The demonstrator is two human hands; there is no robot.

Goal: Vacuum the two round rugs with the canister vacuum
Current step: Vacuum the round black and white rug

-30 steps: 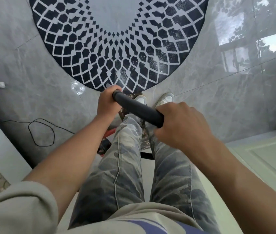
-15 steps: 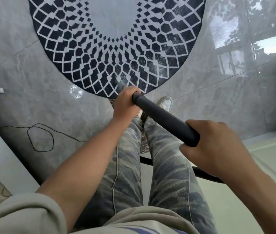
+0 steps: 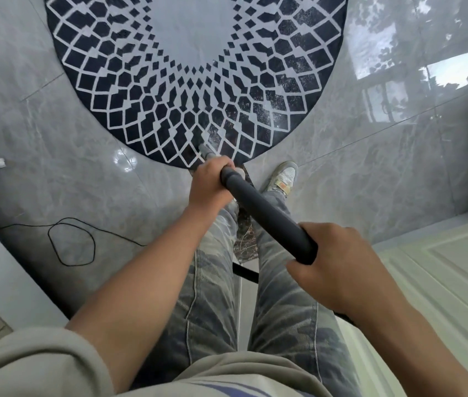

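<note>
Both hands are wrapped around the vacuum wand [image 3: 267, 216], the left hand [image 3: 212, 181] low near its tip, the right hand [image 3: 339, 262] at the upper end, fingers closed tight. The wand's tip reaches the near edge of the round rug [image 3: 198, 81]. The thin rug may bunch or lift under suction, and the loose cord [image 3: 72, 242] looped on the floor could catch a foot.

1. Your sleeves [image 3: 35, 365] are beige and pushed up past the elbows.
2. Your jeans [image 3: 207, 296] are faded grey-blue and mottled.
3. Your shoe [image 3: 284, 177] is white with a tan strap.
</note>
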